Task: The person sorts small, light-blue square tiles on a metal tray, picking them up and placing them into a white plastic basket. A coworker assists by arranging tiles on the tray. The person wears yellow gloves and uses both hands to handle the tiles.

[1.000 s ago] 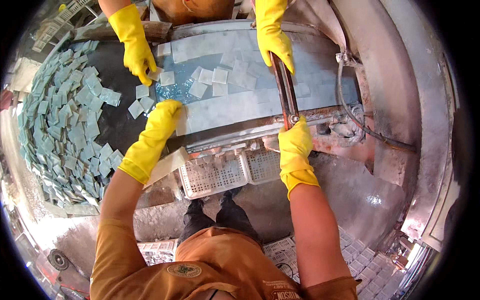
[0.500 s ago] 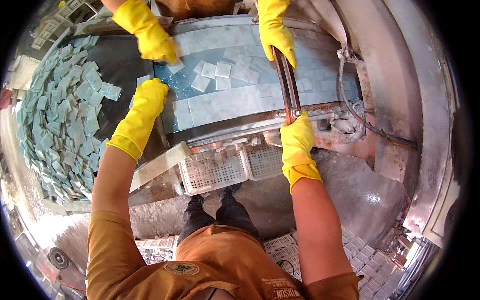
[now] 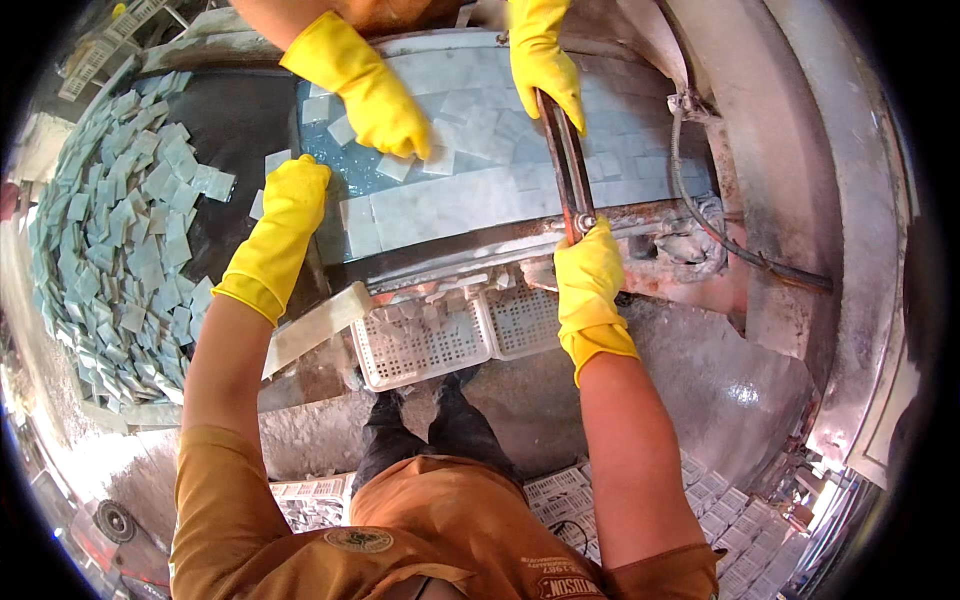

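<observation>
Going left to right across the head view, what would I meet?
Heap of tiles, wearer's left hand, pair of white baskets, wearer's right hand, hose.

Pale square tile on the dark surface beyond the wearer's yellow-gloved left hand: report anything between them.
Nothing visible stands between the yellow-gloved left hand and the pale square tile; the hand partly hides it, so contact is unclear.

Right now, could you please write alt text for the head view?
A person's yellow-gloved right hand grips the near end of a dark metal bar across pale tiles, while a co-worker's gloved hand holds the far end. The left hand is beside loose tiles, near a heap of greenish tiles.
</observation>
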### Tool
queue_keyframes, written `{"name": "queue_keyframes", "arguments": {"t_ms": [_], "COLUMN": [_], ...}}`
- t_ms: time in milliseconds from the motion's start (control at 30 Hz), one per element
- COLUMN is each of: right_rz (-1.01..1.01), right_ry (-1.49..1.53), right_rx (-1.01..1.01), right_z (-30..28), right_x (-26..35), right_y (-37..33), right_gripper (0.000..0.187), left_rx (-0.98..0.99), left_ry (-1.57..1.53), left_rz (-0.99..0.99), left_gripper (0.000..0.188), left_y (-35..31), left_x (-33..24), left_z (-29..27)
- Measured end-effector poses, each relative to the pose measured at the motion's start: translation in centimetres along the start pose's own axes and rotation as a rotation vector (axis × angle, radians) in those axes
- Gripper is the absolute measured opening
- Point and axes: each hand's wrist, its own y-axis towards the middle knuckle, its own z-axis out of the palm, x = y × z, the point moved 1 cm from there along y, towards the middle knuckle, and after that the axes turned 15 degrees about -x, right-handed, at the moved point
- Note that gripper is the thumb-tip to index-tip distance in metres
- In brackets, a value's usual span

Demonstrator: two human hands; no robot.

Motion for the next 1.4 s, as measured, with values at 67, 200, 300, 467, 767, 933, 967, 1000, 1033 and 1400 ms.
{"name": "queue_keyframes", "arguments": {"t_ms": [67, 200, 300, 467, 767, 933, 967, 1000, 1033, 1400], "right_rz": [-0.008, -0.013, -0.017, -0.012, -0.036, -0.038, -0.03, -0.023, -0.013, -0.025], "right_ry": [-0.006, -0.029, -0.053, -0.024, -0.047, -0.011, -0.028, -0.044, -0.068, -0.087], "right_rx": [-0.015, -0.046, -0.049, -0.025, -0.055, -0.038, -0.029, -0.018, -0.016, -0.047], "right_z": [-0.3, -0.4, -0.4, -0.1, -0.4, 0.0, 0.1, 0.0, -0.6, -1.1], "right_x": [-0.1, 0.1, 0.3, -0.3, 0.3, -0.5, -0.3, 0.0, 0.0, 0.7], "right_y": [-0.2, -0.1, -0.2, -0.1, -0.3, -0.1, -0.2, -0.1, -0.1, -0.7], "right_gripper": [0.053, 0.053, 0.054, 0.054, 0.055, 0.056, 0.056, 0.055, 0.055, 0.06], "left_rx": [0.046, 0.089, 0.061, 0.071, -0.556, -0.437, -0.424, -0.422, -0.427, -0.384], "left_ry": [-0.04, -0.043, -0.083, -0.834, -0.456, -0.156, -0.112, -0.103, -0.141, -0.099], "left_rz": [-0.003, 0.033, 0.048, -0.031, 0.04, -0.024, -0.026, -0.005, 0.017, -0.092], "left_gripper": [0.024, 0.025, 0.022, 0.023, 0.07, 0.077, 0.077, 0.074, 0.077, 0.069], "left_y": [0.5, 1.5, 0.8, -4.7, -7.2, -4.2, -4.0, -4.0, -3.9, -2.6], "left_x": [-0.1, 0.4, -0.1, -4.9, 6.3, 7.1, 6.4, 5.8, 4.5, -3.3], "left_z": [-0.8, -0.8, -2.0, -6.8, 1.2, 5.3, 5.7, 6.1, 6.2, 6.2]}}
